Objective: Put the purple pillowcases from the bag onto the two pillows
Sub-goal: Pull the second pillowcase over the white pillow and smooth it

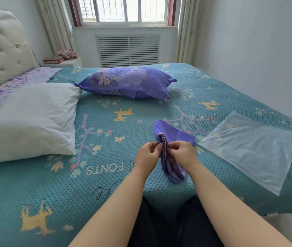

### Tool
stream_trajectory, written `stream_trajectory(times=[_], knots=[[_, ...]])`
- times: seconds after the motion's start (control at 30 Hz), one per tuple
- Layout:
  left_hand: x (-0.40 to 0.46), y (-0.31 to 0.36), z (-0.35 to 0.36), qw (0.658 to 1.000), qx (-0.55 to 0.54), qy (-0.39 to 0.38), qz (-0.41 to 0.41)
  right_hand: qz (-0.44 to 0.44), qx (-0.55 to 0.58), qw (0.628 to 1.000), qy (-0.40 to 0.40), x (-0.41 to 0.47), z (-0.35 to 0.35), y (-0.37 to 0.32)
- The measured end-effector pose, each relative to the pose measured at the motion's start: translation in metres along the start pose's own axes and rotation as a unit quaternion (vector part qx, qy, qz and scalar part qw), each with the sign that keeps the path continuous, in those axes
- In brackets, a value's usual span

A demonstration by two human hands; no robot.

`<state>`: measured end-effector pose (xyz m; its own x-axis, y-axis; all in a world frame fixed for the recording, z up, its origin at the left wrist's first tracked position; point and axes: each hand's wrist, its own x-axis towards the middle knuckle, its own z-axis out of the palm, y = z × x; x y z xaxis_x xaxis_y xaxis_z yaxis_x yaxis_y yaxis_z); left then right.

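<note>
Our left hand (146, 154) and right hand (181, 153) each pinch the folded edge of the second pillowcase (170, 154), fingers curled on the cloth, holding it just above the bed (106, 175). We judge the risk is parting the wrong layers, so the opening stays hidden and the case twists as it unfolds. The bare pillow (27, 120) lies well left of the pillowcase; dragging it over could bunch the filling. The covered pillow (125, 82) sits beyond the pillowcase, the empty bag (248, 148) just right of it.
</note>
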<state>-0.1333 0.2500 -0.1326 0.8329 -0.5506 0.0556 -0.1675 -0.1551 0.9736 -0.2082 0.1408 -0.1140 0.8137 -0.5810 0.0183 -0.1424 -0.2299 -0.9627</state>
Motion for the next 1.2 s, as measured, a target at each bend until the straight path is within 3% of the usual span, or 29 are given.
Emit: stream_trajectory(times=[0.23, 0.33, 0.5, 0.6, 0.77, 0.9, 0.97, 1.03, 1.2], knots=[[-0.008, 0.002, 0.000, 1.000, 0.001, 0.003, 0.019, -0.010, 0.003, 1.000, 0.029, -0.007, -0.009, -0.001], [-0.008, 0.004, 0.000, 0.997, -0.068, 0.023, -0.010, -0.005, 0.032, 0.999, 0.016, -0.009, -0.015, 0.000], [-0.009, 0.007, -0.008, 0.983, -0.176, 0.026, -0.048, 0.039, 0.265, 0.963, -0.038, -0.010, -0.025, -0.002], [-0.012, 0.006, -0.014, 0.978, -0.199, 0.006, -0.064, 0.033, 0.304, 0.952, -0.020, -0.010, -0.035, 0.000], [-0.019, 0.007, -0.017, 0.963, -0.223, -0.121, -0.097, -0.040, 0.065, 0.993, 0.086, -0.010, -0.038, 0.005], [-0.023, 0.010, -0.023, 0.939, -0.306, -0.103, -0.116, -0.066, -0.056, 0.996, 0.009, -0.027, -0.040, 0.001], [-0.026, 0.013, -0.025, 0.930, -0.333, -0.083, -0.127, -0.060, -0.209, 0.976, -0.011, -0.032, -0.042, 0.008], [-0.030, 0.018, -0.027, 0.927, -0.343, -0.074, -0.130, -0.038, -0.335, 0.941, 0.019, -0.035, -0.045, 0.009], [-0.029, 0.052, -0.050, 0.942, -0.320, -0.042, -0.092, 0.009, -0.368, 0.918, 0.148, -0.042, -0.070, -0.021]])
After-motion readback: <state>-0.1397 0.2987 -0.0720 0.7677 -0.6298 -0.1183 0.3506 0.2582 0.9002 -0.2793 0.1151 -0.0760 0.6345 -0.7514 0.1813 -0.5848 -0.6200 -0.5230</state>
